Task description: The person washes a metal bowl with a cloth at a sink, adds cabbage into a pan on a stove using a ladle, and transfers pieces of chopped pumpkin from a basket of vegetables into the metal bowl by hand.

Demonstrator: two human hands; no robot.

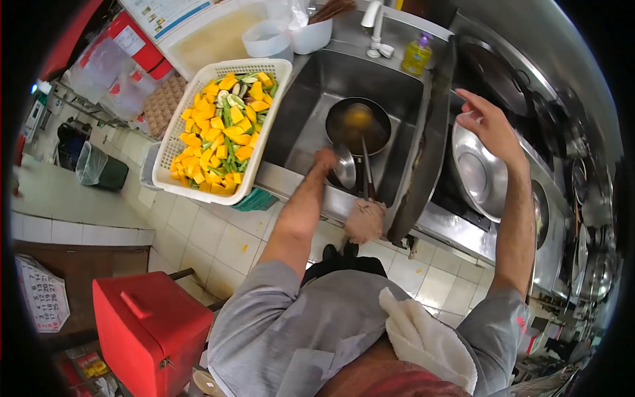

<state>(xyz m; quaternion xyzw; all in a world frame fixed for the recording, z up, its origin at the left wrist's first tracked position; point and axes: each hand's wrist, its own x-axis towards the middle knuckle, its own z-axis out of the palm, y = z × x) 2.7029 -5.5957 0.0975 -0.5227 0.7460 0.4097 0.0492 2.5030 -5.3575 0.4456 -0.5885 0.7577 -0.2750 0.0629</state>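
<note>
My left hand (324, 159) reaches into the sink (284, 126) with its fingers closed on the rim of a small metal bowl (344, 168). Beside it lies a black frying pan (380, 135), its handle toward me. A long-handled ladle (366, 159) rests in the pan, its head blurred and yellowish. Near the handle ends is a brown, crumpled cloth-like thing (365, 221). My right hand (486, 126) is raised at the right, fingers stretched and apart, holding nothing. Below it sits a large metal bowl (473, 172).
A white basket (162, 165) of cut yellow and green vegetables stands left of the sink. The faucet (374, 26) and a yellow-green soap bottle (417, 56) are behind it. A dark curved rim (426, 159) borders its right side. A red box (149, 324) stands lower left.
</note>
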